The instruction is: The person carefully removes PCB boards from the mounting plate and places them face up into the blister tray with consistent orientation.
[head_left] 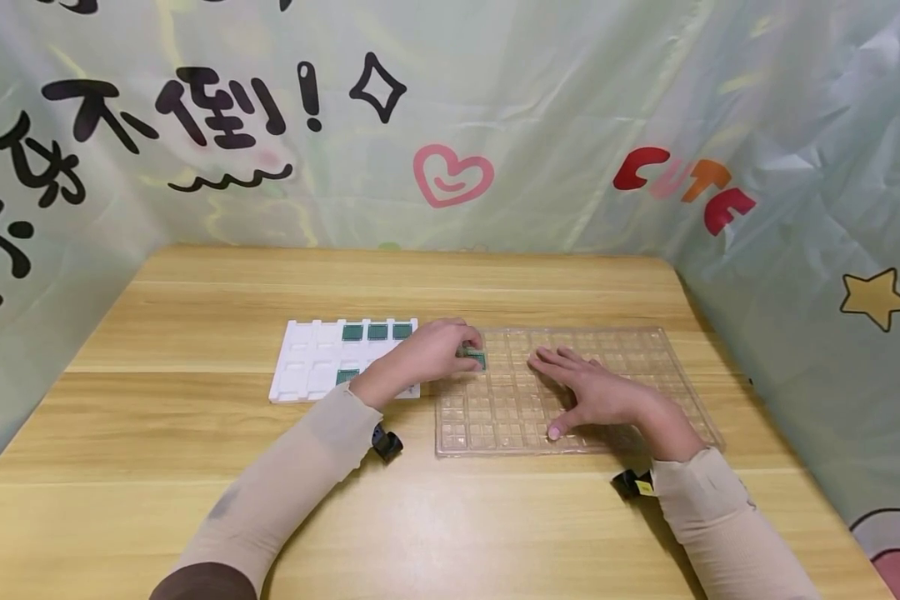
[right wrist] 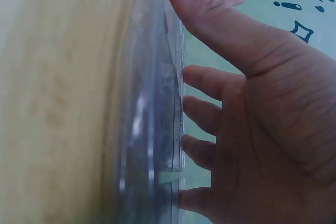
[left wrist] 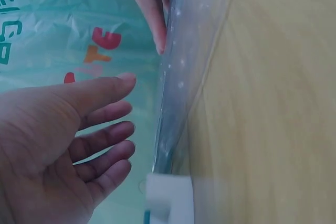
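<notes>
A clear plastic tray (head_left: pixel 495 437) divided into many small pockets lies on the table. Over its left edge hovers my left hand (head_left: pixel 438 348), thumb and fingers apart around a small green circuit board (head_left: pixel 477 360) in a pocket there. Nothing shows between those fingers (left wrist: pixel 107 135) in the left wrist view. My right hand (head_left: pixel 596 392) rests spread on the middle of the clear tray, its fingertips (right wrist: pixel 191 74) touching the upper surface. Left of it, a white tray (head_left: pixel 294 354) holds several green boards (head_left: pixel 377 332); my left forearm hides part of it.
The wooden table (head_left: pixel 450 525) extends in front of and behind the trays. A printed cloth (head_left: pixel 540 100) hangs behind the table and along both sides. Small black cameras (head_left: pixel 387 444) sit at both wrists.
</notes>
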A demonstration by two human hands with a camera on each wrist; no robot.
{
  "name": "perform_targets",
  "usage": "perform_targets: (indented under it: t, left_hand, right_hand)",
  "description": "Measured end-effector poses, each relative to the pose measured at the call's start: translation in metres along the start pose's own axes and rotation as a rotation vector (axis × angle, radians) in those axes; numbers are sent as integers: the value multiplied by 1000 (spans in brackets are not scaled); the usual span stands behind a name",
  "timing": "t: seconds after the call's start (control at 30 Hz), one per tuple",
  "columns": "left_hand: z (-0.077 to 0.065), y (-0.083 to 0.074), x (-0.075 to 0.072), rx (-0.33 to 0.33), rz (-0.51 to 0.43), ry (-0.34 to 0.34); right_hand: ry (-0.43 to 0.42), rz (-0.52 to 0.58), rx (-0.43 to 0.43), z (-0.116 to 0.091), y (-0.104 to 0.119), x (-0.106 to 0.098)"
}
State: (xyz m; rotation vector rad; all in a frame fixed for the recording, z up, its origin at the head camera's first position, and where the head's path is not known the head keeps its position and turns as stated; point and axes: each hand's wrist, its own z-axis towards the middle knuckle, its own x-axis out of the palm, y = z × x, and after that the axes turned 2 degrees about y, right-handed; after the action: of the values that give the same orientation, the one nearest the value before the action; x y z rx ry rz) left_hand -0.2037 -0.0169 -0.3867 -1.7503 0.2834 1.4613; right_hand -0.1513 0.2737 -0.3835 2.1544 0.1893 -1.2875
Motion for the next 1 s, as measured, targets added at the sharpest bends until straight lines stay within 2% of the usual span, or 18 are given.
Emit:
perform_targets:
  t: [0.43,0.7,1.0]
  left_hand:
    - [-22,8,-11,27,-21,12]
    - [-36,15,-20,-31,-4,-6]
    - [-47,29,-25,-49,-12,-28]
  right_hand:
    - [4,7,6,-1,0,1]
    - [-2,-3,3,-1,0,0]
    - [-3,-5,4,-1,0,1]
